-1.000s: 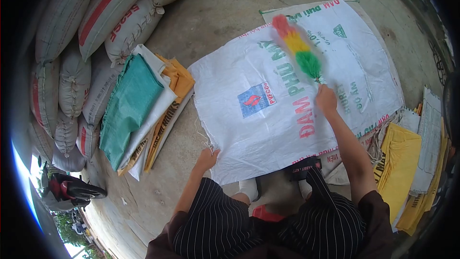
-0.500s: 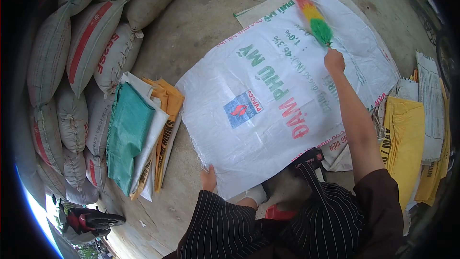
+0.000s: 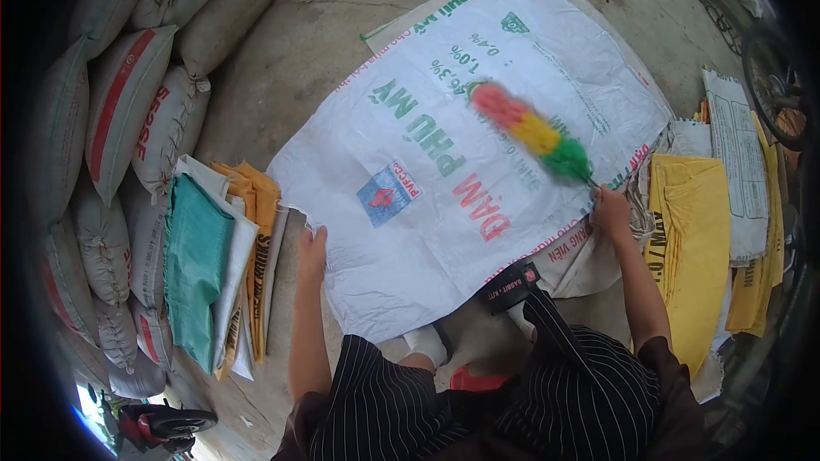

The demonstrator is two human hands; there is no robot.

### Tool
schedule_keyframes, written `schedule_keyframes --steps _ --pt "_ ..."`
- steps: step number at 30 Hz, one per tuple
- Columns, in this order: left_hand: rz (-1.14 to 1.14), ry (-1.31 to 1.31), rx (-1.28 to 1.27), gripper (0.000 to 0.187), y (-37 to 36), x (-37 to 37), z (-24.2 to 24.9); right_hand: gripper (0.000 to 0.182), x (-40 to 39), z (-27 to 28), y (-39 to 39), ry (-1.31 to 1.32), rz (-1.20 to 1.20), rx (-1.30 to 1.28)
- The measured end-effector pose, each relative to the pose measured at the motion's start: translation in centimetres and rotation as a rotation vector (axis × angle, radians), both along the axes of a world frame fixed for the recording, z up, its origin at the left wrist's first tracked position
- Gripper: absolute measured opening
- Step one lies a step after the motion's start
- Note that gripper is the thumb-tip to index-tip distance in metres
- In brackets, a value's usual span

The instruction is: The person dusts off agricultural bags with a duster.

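Note:
A large white woven sack [image 3: 367, 273] with green and red lettering lies spread on the floor in front of me, over another pale sack. My left hand [image 3: 313, 249] is closed on its left edge, pinching the fabric near a corner. In my right hand [image 3: 611, 212], by the near right side of the sack, is the handle of a feather duster [image 3: 531, 132]. Its red, yellow and green head, slightly blurred, lies across the printed face and points away to the left.
Filled sacks [image 3: 128, 111] are stacked high on the left. Beside them are folded green [image 3: 198, 265] and orange sacks [image 3: 252, 196]. Folded yellow sacks [image 3: 690, 248] lie on the right, with a bicycle wheel [image 3: 773, 81] behind. A motorbike [image 3: 162, 423] stands at lower left.
My right hand has drawn the duster back from the sack's far end toward me, its head now over the middle. My left hand has moved up along the left edge, lifting it a little.

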State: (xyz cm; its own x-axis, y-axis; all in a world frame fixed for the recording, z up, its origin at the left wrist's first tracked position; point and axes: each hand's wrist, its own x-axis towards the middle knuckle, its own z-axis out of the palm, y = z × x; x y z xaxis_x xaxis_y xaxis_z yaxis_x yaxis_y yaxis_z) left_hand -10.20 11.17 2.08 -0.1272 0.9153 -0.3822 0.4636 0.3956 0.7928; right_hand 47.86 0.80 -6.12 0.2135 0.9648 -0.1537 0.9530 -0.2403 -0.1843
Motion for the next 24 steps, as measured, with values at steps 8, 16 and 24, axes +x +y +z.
schedule_keyframes --steps 8,16,24 --pt "0.21 0.129 0.346 0.024 -3.3 -3.9 10.1 0.033 3.7 -1.4 1.3 0.099 -0.498 0.161" --pt "0.214 1.049 0.456 0.028 -3.3 -15.6 17.4 0.022 -6.4 -0.5 -2.4 0.186 0.254 -0.184" --pt "0.018 1.168 0.361 0.021 -9.0 -21.3 10.9 0.037 4.3 0.0 -1.1 0.034 -0.547 0.125"
